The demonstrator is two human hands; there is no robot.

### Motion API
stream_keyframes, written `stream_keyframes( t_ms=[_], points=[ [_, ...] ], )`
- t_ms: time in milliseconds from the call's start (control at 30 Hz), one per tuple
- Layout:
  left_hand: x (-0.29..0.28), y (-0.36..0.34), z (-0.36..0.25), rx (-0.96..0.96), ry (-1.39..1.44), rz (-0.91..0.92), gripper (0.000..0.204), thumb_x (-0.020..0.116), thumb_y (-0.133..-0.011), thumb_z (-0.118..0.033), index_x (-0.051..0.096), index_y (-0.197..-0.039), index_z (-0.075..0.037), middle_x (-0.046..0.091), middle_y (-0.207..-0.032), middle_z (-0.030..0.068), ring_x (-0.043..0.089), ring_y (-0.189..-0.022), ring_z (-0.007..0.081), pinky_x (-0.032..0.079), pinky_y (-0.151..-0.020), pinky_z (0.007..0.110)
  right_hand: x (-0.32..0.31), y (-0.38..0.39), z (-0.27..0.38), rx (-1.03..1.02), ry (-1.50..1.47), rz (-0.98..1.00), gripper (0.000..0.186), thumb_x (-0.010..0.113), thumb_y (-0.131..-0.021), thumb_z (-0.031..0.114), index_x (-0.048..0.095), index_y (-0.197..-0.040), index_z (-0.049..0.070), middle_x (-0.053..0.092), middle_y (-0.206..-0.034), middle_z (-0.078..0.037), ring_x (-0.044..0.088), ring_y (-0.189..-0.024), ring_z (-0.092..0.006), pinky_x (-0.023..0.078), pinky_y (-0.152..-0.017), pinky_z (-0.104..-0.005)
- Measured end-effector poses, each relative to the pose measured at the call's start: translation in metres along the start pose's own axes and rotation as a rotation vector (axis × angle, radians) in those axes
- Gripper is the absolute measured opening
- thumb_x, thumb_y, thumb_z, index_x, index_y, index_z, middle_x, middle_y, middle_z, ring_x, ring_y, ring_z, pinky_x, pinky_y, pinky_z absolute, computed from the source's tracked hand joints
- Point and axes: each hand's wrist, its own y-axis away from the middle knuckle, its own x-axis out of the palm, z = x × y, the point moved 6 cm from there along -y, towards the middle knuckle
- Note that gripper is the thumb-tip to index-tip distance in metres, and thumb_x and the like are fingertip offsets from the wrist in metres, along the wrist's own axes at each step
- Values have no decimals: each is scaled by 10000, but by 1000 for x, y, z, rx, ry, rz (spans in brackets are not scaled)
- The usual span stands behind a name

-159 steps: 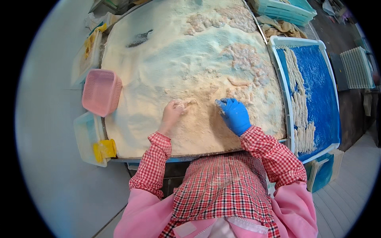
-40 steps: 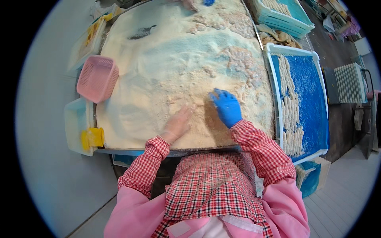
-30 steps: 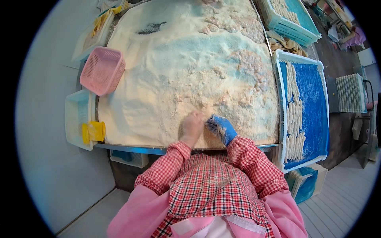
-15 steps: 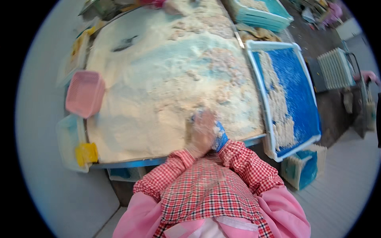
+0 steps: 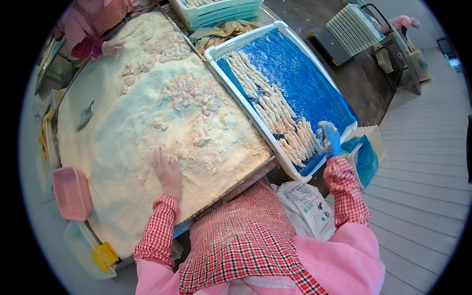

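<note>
My left hand [image 5: 167,172], dusted with flour, rests on the flour bed [image 5: 108,162] with its fingers stretched out, beside small floured lumps. Over the near right part of a white-rimmed tray [image 5: 240,114] is my right hand [image 5: 330,138] in a blue glove. Its floury fingers are curled, and whatever they hold is not clear. Rows of floured meat strips [image 5: 276,112] lie on the tray's blue liner [image 5: 300,64], the closest row just left of my right hand. Pinkish raw meat pieces [image 5: 191,92] sit in the flour farther off.
A co-worker's hand [image 5: 113,47] is over the far left of the flour. A dark scoop [image 5: 85,116] lies in it. A pink basket [image 5: 72,192] and a yellow container [image 5: 104,256] stand at the left edge. Stacked turquoise trays [image 5: 221,17] and a cloth [image 5: 223,35] are beyond the tray.
My hands were together on the flour and have parted. The right moved over the tray; the left stays on the flour. The view has turned right, so the table appears farther left.
</note>
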Motion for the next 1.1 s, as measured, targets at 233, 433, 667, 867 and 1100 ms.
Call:
stream_keyframes(
  t_ms=[233,433,667,867,1100],
  points=[
    [30,-75,-95,39,99,330,450,639,-835,-349,592,-1139,-21,571,-1184,157,523,-1121,325,427,-948,398,24,-17,14,170,-60,134,743,289,-951,633,417,-1403,57,523,-1351,-140,481,-1224,-306,302,-1071,-511],
    [4,-68,-72,49,165,377,414,678,-799,-348,637,-1093,-60,631,-1020,160,602,-969,304,476,-828,401,-30,-19,-3,159,306,133,669,285,-975,593,530,-1318,74,658,-1064,-109,608,-954,-250,435,-924,-406],
    [-32,-57,7,-448,472,404,250,641,-833,-217,674,-1016,-49,680,-934,139,652,-856,310,509,-769,376,-15,-1,22,-147,1446,114,477,392,-989,436,572,-1284,107,638,-1137,-195,630,-1007,-337,487,-873,-393],
    [-94,-30,-7,647,-191,110,234,625,-838,-146,674,-1055,-71,683,-945,129,655,-887,303,508,-799,385,60,24,71,-632,1149,-46,408,551,-936,347,590,-1256,95,669,-1039,-208,666,-902,-337,526,-788,-395],
    [-66,24,112,-610,420,206,385,666,-825,-242,605,-1179,-103,635,-1113,144,603,-1015,320,476,-883,397,274,112,78,-781,593,510,376,602,-917,112,561,-1289,66,630,-1174,-111,610,-1072,-203,480,-909,-310]
  ],
)
